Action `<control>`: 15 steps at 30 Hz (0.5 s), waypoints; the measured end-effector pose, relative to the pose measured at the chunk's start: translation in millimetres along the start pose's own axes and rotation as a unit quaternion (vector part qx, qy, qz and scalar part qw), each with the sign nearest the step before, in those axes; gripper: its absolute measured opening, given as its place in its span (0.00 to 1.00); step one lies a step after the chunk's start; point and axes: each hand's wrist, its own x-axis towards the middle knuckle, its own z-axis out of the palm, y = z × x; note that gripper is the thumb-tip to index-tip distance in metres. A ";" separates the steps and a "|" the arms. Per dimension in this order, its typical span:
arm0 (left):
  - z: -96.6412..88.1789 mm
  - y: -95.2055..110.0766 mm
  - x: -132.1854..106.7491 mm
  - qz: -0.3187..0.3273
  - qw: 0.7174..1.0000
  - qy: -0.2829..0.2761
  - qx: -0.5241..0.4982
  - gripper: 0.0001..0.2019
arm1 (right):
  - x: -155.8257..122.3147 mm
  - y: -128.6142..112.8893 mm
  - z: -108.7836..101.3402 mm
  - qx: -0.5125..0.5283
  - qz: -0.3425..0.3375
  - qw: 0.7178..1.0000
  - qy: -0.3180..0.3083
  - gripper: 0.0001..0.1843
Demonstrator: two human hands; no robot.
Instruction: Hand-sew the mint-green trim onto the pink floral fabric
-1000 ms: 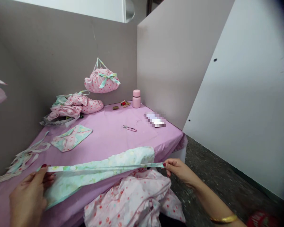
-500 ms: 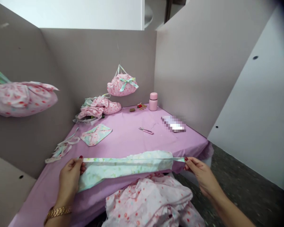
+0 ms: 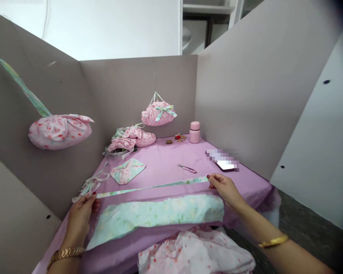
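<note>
A long narrow strip of mint floral fabric [image 3: 154,187] is stretched taut above the pink-covered table [image 3: 165,160]. My left hand [image 3: 81,213] pinches its left end and my right hand [image 3: 224,187] pinches its right end. Just in front of the strip lies a wider mint floral fabric piece [image 3: 157,215], flat at the table's near edge. A pink spotted fabric bundle [image 3: 194,255] sits below the table edge, near me.
Small pink scissors [image 3: 186,168] and a phone [image 3: 224,164] lie right of centre. A folded mint and pink piece [image 3: 127,171], loose strips [image 3: 90,184], a pile of pouches [image 3: 130,137] and a pink bottle [image 3: 194,132] are further back. Two pouches, one [image 3: 159,113] and another [image 3: 58,130], hang on grey partition walls.
Both hands carried the strip forward over the table, away from the wide mint piece, which now lies uncovered. The view has tilted up and shifted left.
</note>
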 end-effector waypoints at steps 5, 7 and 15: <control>3.9 7.3 13.0 -0.024 0.998 0.018 -0.047 0.04 | 27.9 -5.5 23.8 0.013 0.019 0.999 -0.029 0.18; 2.6 9.6 17.9 -0.019 0.998 0.029 -0.060 0.04 | 36.0 -9.1 32.6 0.015 0.028 0.999 -0.044 0.17; -15.4 5.1 37.7 0.069 0.996 0.061 -0.014 0.12 | 61.3 -10.9 68.2 -0.011 0.082 0.992 -0.098 0.13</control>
